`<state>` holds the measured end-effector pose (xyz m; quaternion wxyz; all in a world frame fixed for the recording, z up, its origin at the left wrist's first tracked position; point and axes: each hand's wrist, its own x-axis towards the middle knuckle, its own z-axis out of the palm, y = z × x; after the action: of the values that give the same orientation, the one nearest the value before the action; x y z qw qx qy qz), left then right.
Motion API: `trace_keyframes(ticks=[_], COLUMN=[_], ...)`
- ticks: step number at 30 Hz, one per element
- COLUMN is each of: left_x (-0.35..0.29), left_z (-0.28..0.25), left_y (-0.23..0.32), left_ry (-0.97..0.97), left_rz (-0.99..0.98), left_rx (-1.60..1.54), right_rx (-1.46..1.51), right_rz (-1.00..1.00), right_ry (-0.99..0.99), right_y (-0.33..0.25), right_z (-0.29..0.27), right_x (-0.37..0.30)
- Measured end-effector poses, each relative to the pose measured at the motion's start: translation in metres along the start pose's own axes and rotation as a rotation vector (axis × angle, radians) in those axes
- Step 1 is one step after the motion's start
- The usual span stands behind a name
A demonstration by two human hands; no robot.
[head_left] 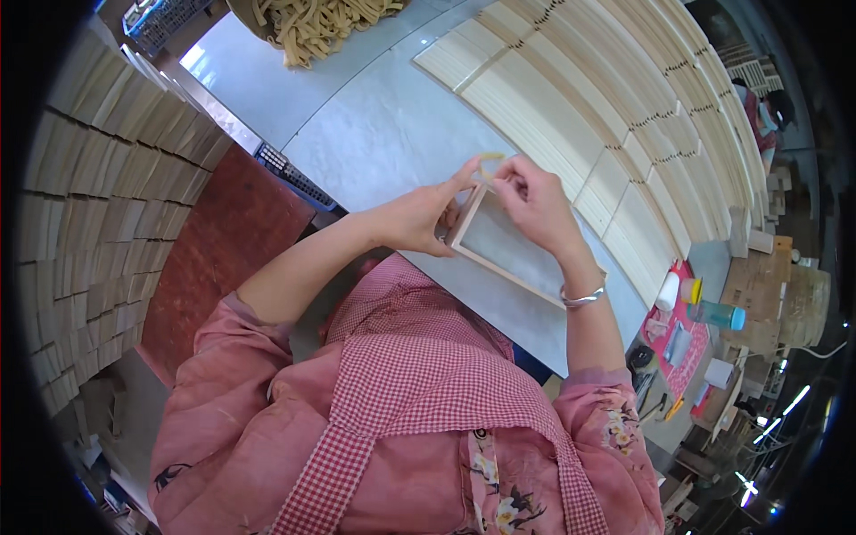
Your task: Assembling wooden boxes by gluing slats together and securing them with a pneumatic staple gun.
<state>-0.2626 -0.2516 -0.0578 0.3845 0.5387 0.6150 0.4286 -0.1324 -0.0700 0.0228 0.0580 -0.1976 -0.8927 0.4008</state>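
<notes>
A thin rectangular frame of pale wood [510,275] lies on the grey-white tabletop, near its front edge. My left hand [423,216] grips the frame's left side, thumb at the near corner and index finger stretched toward the far corner. Over that far corner, my right hand [538,203] has thumb and fingers pinched together. A small yellowish strip [491,156] shows between the two hands' fingertips; the right fingers appear to hold its end. The right forearm, with a silver bracelet [584,298], hides part of the frame's right side.
Long rows of pale wooden pieces [544,116] cover the table's right side. A container of tan looped strips [316,27] sits at the far left. Stacked wooden boards [107,196] rise on the left, beside a red-brown surface [227,241]. A blue-capped bottle [718,315] is at right.
</notes>
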Motion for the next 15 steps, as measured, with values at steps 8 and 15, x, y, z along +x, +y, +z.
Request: trace_keyframes(ticks=[8, 15], left_x=[-0.001, 0.007], left_z=[-0.003, -0.002], left_y=[0.006, -0.004], left_ry=[0.0, 0.099], left_rz=[0.032, 0.17], left_rx=[0.313, 0.543], right_rx=[-0.389, -0.271], right_rz=[-0.019, -0.256], right_ry=[-0.153, -0.102], right_y=[-0.024, -0.044], right_z=[-0.003, 0.048], right_x=[-0.038, -0.111])
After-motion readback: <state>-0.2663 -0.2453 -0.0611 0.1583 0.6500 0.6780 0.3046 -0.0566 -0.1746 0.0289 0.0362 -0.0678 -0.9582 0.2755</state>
